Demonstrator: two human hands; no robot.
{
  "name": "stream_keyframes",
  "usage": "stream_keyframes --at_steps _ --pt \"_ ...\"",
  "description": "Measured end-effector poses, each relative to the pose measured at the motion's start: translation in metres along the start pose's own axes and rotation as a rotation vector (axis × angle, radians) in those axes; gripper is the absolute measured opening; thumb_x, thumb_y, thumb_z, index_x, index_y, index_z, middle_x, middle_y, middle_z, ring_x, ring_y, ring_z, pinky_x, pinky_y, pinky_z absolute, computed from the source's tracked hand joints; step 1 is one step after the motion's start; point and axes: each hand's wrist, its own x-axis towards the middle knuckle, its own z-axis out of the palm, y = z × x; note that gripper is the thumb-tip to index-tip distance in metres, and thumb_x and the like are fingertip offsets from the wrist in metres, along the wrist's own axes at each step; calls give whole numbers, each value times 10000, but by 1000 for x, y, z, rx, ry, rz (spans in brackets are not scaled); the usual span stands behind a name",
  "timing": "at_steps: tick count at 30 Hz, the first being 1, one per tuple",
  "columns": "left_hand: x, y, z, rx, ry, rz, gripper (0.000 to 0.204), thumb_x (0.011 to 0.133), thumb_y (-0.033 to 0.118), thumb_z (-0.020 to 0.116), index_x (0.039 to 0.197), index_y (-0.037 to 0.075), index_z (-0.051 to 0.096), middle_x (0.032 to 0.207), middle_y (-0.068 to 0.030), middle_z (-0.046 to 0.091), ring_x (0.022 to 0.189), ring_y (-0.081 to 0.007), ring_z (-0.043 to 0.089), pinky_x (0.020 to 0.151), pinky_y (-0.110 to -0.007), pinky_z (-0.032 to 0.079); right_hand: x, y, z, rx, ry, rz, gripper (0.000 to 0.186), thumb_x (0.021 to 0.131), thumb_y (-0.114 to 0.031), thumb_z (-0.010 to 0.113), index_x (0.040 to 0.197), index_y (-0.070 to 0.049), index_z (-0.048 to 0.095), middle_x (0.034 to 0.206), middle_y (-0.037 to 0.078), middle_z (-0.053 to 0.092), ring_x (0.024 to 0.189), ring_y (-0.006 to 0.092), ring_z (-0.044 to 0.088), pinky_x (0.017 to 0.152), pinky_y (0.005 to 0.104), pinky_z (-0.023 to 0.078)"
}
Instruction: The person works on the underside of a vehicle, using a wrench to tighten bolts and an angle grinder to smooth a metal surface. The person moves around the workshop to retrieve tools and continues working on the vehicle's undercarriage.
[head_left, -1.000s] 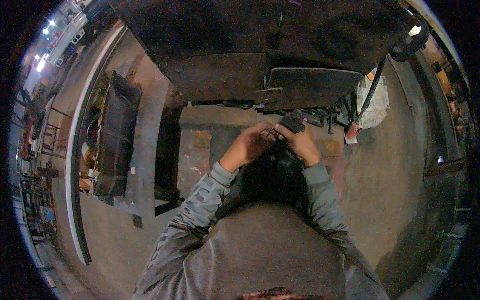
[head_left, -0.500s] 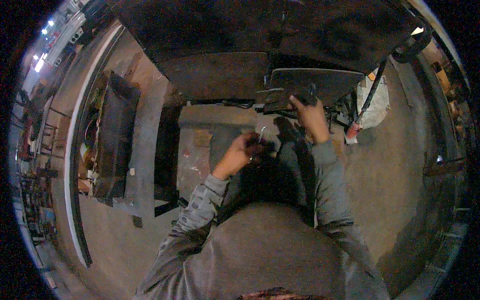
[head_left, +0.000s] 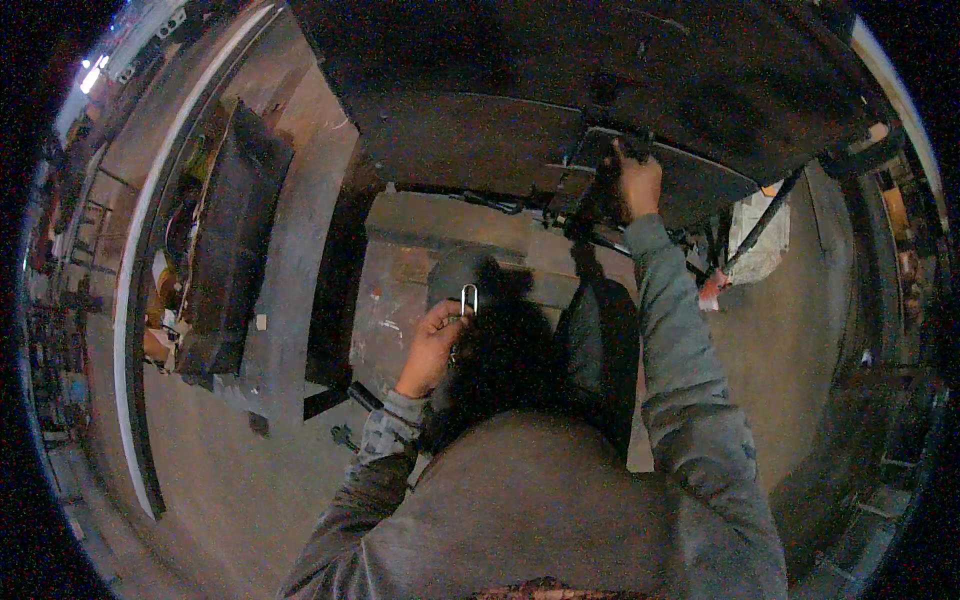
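two hands work well apart: your left hand point(head_left: 428, 350) has its fingers clamped on the metal loop point(head_left: 475, 300), which points up, clear of the panel point(head_left: 700, 178). your right hand point(head_left: 640, 185) is at that panel; i cannot tell whether its fingers grip anything. the step looks like a one-handed reach; the next move seems to call for a steady left pinch. a second ago, both hands were close together.

Dim brown floor point(head_left: 770, 340), bright light point(head_left: 94, 75) at upper left, possibly cluttered shelving point(head_left: 900, 215) far right
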Motion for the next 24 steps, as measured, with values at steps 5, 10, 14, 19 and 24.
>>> stream_keyframes --at_steps 5,10,14,19,24 --pt "-7 18 -2 -75 94 -97 115 926 69 575 1037 38 581 853 -6 587 720 -100 551 612 -264 457 -3 -75 35 -107 -25 206 378 867 -332 736 1096 -35 691 948 105 727 829 224 655 770 335 487" --pt "22 -25 4 8 -49 -104 153 934 82 578 1076 28 564 862 -21 592 718 -106 544 602 -287 469 9 -22 12 -366 -77 -210 304 909 -209 652 1195 -105 673 967 85 734 828 235 660 779 332 497" --pt "34 -37 8 -5 -28 -88 207 933 103 588 1111 0 557 881 -23 598 712 -115 530 609 -287 465 23 23 8 -440 -59 -64 349 918 -121 562 1247 -194 656 929 64 735 775 251 657 764 359 514" --pt "25 -14 2 198 -27 -138 259 921 117 604 1128 -29 551 930 -44 612 763 -122 534 657 -300 477 13 10 16 -977 -92 -553 304 939 -163 548 1221 -178 660 903 93 732 695 250 649 744 365 516" --pt "31 -60 -1 265 34 58 248 912 119 625 1112 -17 569 897 -59 607 832 -123 524 729 -293 468 8 -14 23 -255 5 -17 232 920 -249 658 1059 -67 701 845 102 717 667 215 622 700 349 490"
